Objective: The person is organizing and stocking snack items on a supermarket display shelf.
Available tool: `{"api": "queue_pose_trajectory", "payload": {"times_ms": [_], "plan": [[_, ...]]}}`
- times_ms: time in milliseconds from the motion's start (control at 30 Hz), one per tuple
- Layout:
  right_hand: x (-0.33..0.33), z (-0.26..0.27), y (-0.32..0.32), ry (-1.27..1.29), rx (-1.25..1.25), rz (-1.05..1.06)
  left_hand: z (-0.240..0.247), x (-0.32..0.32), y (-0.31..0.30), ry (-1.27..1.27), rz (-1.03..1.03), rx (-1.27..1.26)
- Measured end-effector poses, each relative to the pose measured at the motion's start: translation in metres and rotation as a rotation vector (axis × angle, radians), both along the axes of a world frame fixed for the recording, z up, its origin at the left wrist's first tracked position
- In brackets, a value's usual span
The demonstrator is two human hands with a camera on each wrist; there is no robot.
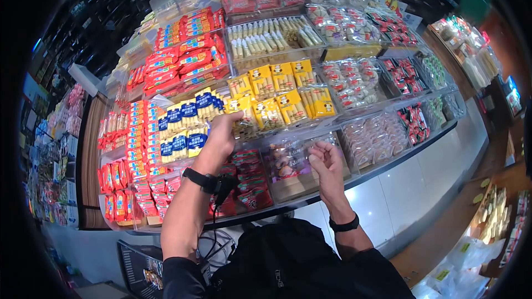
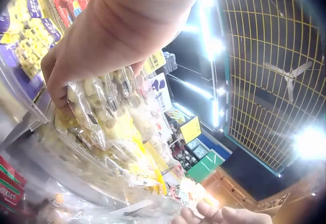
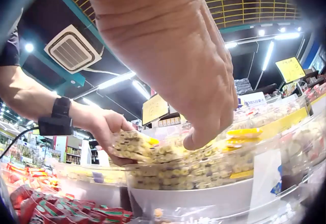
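My left hand grips a clear snack pack at the near left corner of the bin of yellow-labelled packs. In the right wrist view the left hand pinches this pack, its small pale pieces showing through the film. The left wrist view has the fingers curled over clear packs. My right hand is in front of that bin, above the lower bins, its fingers loosely bent and nothing visible in them. What lies under its fingertips is partly hidden.
Blue-and-white packs and red packs lie to the left. Wrapped round snacks fill a bin at right. Clear bin walls separate the goods. A dark basket stands at the lower left, and another wooden display at the lower right.
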State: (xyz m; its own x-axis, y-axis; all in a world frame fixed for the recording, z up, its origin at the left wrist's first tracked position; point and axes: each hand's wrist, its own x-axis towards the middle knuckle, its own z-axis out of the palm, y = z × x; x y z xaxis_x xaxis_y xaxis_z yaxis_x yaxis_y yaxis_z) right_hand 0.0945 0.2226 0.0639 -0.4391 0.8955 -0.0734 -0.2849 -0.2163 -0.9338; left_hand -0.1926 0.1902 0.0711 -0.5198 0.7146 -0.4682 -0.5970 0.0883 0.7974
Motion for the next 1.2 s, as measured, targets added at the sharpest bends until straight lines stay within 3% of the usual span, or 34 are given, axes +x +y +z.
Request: {"api": "queue_pose_trajectory", "payload": {"times_ms": [267,367,500,600,700,800,967,1067,1200], "plan": [[0.009,-0.02,0.114,-0.352,0.499,-0.286,-0.015,-0.003,0.009,0.162,-0.012,-0.077],[0.001,-0.027,0.142,-0.49,0.599,-0.188,0.013,0.013,0.009,0.109,-0.039,-0.059],[-0.011,-0.008,0.155,-0.603,0.663,-0.068,0.008,0.014,0.012,0.035,-0.031,-0.003],[-0.02,0.004,0.158,-1.015,0.748,0.031,0.001,0.011,0.017,0.031,-0.028,0.009],[-0.029,0.004,0.159,-1.113,0.781,0.048,-0.002,0.011,0.023,0.056,-0.025,0.062],[-0.036,0.009,0.159,-1.107,0.721,0.079,-0.004,0.015,0.024,0.058,-0.018,0.091],[-0.037,0.004,0.164,-0.968,0.713,0.035,0.049,0.05,0.009,0.174,0.11,-0.057],[-0.039,-0.026,0.182,-0.722,0.578,0.041,0.02,0.04,0.006,0.217,0.084,0.048],[-0.038,-0.025,0.186,-0.467,0.395,0.107,0.005,0.035,0.005,0.26,0.04,0.075]]}}
